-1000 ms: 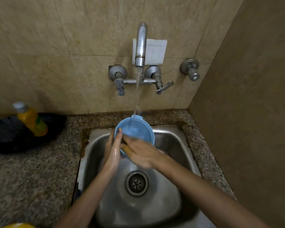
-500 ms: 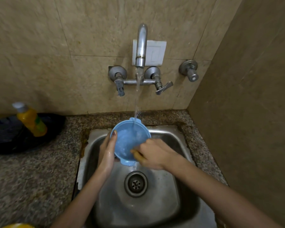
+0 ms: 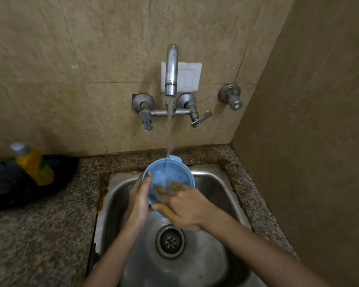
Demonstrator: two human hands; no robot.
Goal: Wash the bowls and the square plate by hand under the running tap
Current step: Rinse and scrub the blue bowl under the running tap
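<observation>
Blue bowl (image 3: 170,172): rinsing under tap stream (image 3: 169,125); left hand (image 3: 139,200) grips rim, right hand (image 3: 188,210) rubs inside, fingers extended; next, likely turn bowl, rinse outside

You've got 2 hands in shot: 1 left hand (image 3: 139,201), 1 right hand (image 3: 189,208). Bowls: 1, a blue bowl (image 3: 170,175). Taps: 1 tap spout (image 3: 172,69) w/ 1 water stream (image 3: 169,125). Tap handles: 2, i.e. left handle (image 3: 145,119) + right handle (image 3: 199,119). Separate wall valve (image 3: 231,97): 1. White switch plate (image 3: 190,75): 1. Steel sink (image 3: 216,183): 1, w/ 1 drain (image 3: 170,241). On the bench (image 3: 29,235): 1 yellow bottle (image 3: 34,164), 1 black heap (image 3: 6,183), maybe a bag.
</observation>
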